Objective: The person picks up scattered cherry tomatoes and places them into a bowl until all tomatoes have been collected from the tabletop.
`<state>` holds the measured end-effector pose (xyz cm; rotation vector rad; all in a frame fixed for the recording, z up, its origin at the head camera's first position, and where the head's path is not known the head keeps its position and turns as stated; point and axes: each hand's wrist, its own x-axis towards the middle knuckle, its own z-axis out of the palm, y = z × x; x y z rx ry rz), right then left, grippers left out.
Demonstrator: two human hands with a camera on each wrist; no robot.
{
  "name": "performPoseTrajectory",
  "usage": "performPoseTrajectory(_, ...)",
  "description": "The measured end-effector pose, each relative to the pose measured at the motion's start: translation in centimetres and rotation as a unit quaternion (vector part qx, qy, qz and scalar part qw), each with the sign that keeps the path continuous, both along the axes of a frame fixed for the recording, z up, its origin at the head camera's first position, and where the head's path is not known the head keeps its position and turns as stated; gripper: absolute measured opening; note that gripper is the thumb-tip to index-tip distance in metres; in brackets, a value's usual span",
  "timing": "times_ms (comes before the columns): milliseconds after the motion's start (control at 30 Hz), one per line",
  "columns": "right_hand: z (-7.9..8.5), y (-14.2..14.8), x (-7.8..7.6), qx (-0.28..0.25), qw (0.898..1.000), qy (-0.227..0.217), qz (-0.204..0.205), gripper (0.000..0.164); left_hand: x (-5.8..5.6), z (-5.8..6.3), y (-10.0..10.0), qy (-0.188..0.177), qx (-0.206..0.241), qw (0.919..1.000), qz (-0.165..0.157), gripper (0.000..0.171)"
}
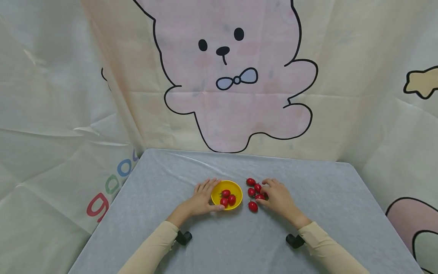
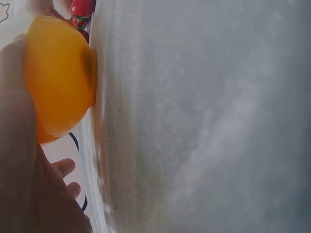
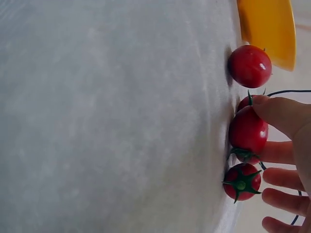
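A yellow bowl (image 1: 236, 206) stands on the table with three red cherry tomatoes (image 1: 231, 199) in it. My left hand (image 1: 200, 200) holds the bowl from its left side, thumb at the near rim and fingers along the far left rim. Right of the bowl lies a loose group of several cherry tomatoes (image 1: 253, 206). Over that group, my right hand (image 1: 278, 199) pinches a cherry tomato (image 3: 249, 130) between thumb and index finger, the other fingers spread apart. A green-stemmed tomato (image 3: 241, 182) sits beside the pinched one.
A grey-blue cloth covers the table (image 1: 236, 247). Behind it hangs a curtain (image 1: 226, 114) printed with a pink bear. Black wrist mounts (image 1: 183, 238) sit at both cuffs.
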<state>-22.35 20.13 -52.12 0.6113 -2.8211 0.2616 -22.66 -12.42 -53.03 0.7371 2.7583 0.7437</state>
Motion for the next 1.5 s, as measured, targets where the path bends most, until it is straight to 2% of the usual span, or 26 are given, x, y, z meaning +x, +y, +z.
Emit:
performPoseTrajectory(200,0.0,-0.1,0.1,0.018,1.000,-0.006,0.000,0.038,0.0,-0.1,-0.1,0.002,-0.001,1.0000,0.001,0.101)
performPoseTrajectory(433,0.1,-0.2,0.1,0.004,1.000,-0.009,0.003,0.037,-0.1,0.0,-0.1,0.001,0.001,1.0000,0.002,0.101)
performPoseTrajectory(533,0.5,0.0,-0.1,-0.001,1.000,-0.010,0.006,0.038,-0.1,0.0,-0.1,0.002,-0.001,1.0000,0.003,0.101)
performPoseTrajectory(833,1.5,0.5,-0.2,-0.009,0.999,0.028,0.021,0.038,0.0,0.2,0.0,0.002,-0.004,1.0000,0.004,0.100)
performPoseTrajectory(1200,2.8,0.5,-0.4,-0.005,0.999,0.034,0.020,0.039,0.1,0.3,0.0,0.001,-0.004,1.0000,0.001,0.101)
performPoseTrajectory(1500,3.4,-0.1,-0.4,-0.004,0.999,0.021,0.028,0.038,0.0,0.2,0.0,0.004,-0.005,1.0000,0.000,0.101)
